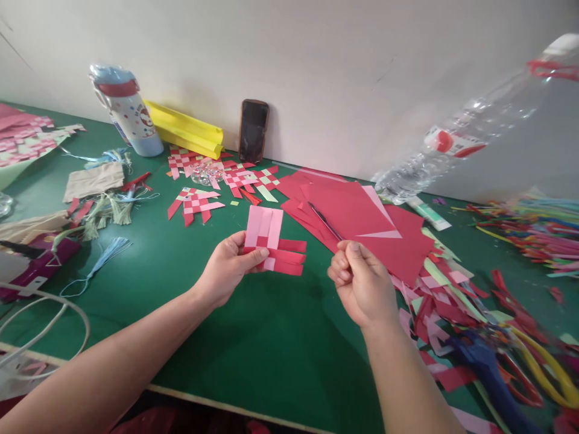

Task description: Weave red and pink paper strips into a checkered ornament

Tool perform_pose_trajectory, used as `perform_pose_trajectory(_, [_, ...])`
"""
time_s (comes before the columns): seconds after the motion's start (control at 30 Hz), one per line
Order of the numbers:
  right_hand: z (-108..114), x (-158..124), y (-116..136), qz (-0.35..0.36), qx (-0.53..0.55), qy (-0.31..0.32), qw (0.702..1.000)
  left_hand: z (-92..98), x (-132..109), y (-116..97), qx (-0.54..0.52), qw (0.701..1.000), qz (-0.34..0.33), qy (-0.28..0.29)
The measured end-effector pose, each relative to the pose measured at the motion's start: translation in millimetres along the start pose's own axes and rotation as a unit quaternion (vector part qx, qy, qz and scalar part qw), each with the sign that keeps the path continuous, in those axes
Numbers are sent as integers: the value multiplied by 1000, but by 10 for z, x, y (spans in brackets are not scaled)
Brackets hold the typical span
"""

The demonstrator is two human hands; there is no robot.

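Note:
My left hand (228,266) pinches a woven paper piece (272,244) made of pink and red strips, held just above the green table (253,337). Its thumb lies across the red strips. My right hand (359,280) hovers to the right of the piece, apart from it, with fingers curled in against the thumb. Whether anything is in those fingers is hidden. Behind the right hand lies a stack of red paper sheets (357,214) with a dark pen (324,221) on top.
Finished woven pieces (195,204) lie further back. A printed water bottle (126,111), yellow folded paper (190,129) and a phone (253,129) stand near the wall. A clear plastic bottle (456,144) tilts at right. Paper scraps (446,295), scissors (538,367), tassels (106,211) surround.

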State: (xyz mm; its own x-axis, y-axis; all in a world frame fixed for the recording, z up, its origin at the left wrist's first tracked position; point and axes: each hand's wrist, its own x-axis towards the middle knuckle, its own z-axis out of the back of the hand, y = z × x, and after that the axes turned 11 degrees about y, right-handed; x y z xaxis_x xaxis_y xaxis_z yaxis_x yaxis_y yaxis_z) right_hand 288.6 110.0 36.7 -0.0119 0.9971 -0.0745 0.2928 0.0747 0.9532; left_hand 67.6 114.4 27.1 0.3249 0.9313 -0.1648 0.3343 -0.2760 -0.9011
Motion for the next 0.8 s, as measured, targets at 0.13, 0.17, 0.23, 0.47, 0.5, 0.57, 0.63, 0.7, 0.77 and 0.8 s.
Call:
perform_pose_trajectory(0.13, [-138, -82, -80, -102, 13, 105, 989, -88, -38, 56, 18, 999, 2, 30])
perform_pose_trajectory(0.17, [-174, -109, -118, -124, -4, 135, 983, -105, -47, 71, 19, 999, 4, 35])
perform_pose_trajectory(0.23, [-224, -151, -198, -134, -54, 165, 976, -131, -62, 96, 23, 999, 7, 42])
perform_pose_trajectory(0.47, [-185, -149, -260, -121, -76, 138, 980, -154, -60, 116, 37, 999, 2, 38])
perform_pose_trajectory(0.5, [-175, -143, -243, -122, -71, 137, 980, -149, -55, 110, 34, 999, 1, 33])
perform_pose_trajectory(0.57, [-160, -132, -205, -117, -71, 127, 982, -134, -46, 96, 30, 999, -6, 27])
perform_pose_trajectory(0.63, [-147, -119, -168, -106, -71, 109, 986, -115, -37, 80, 30, 999, -11, 21])
perform_pose_trajectory(0.7, [-127, -100, -124, -91, -67, 92, 989, -96, -27, 61, 30, 999, -15, 12])
perform_pose_trajectory(0.77, [-94, -70, -71, -69, -58, 76, 993, -76, -18, 40, 26, 1000, -15, 4])
perform_pose_trajectory(0.8, [-72, -51, -41, -54, -52, 65, 995, -65, -14, 29, 24, 1000, -14, 1])
